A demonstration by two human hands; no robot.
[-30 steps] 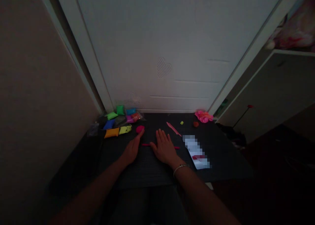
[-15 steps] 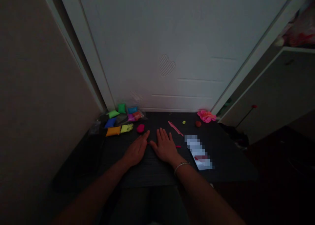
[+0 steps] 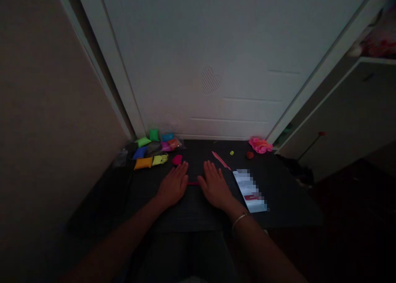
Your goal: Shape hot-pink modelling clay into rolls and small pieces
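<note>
My left hand (image 3: 172, 187) lies flat, fingers nearly together; my right hand (image 3: 215, 187) lies flat, fingers slightly apart, neither clamped on anything. Between them a thin, straight, bright-pink strand (image 3: 193, 183) shows on the dark, grained tabletop (image 3: 192, 217), its ends hidden by my hands. A rounded hot-pink lump (image 3: 177, 159) sits just far of my left fingertips.

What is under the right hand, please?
A pink strip shows between the left hand and the right hand, meeting both. What the right hand covers, including how far the strip continues, cannot be seen.
</note>
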